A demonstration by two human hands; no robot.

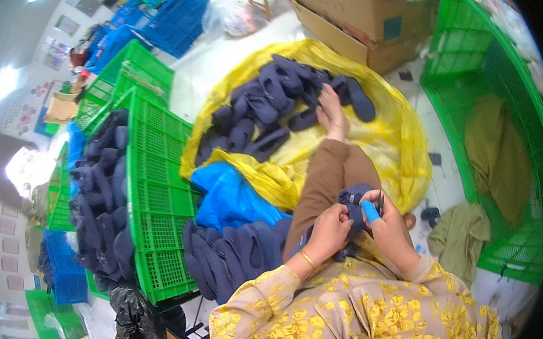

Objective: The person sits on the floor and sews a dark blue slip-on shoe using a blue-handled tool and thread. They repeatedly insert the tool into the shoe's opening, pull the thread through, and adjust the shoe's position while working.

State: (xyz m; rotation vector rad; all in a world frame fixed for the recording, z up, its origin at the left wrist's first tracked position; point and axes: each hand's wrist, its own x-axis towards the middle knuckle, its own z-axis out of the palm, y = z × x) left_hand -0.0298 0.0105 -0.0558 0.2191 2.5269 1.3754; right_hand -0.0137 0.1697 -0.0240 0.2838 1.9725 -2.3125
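My left hand (328, 228) and my right hand (385, 223) both grip one dark navy shoe piece (354, 201) over my lap. A blue cover wraps a finger of my right hand, and a gold bangle sits on my left wrist. My brown-trousered leg (326, 176) stretches forward, with the bare foot resting on a yellow plastic sheet (395, 142). A pile of dark navy shoe pieces (277, 105) lies on that sheet. A row of the same pieces (234, 251) is stacked beside my left knee.
A green crate (161, 202) on my left stands on its side, filled with dark pieces. A blue bag (228, 198) lies by it. A large green crate (495, 130) holding olive cloth stands on my right. Cardboard boxes (360, 5) and blue crates (167, 14) are farther off. A black bag (138, 325) sits near left.
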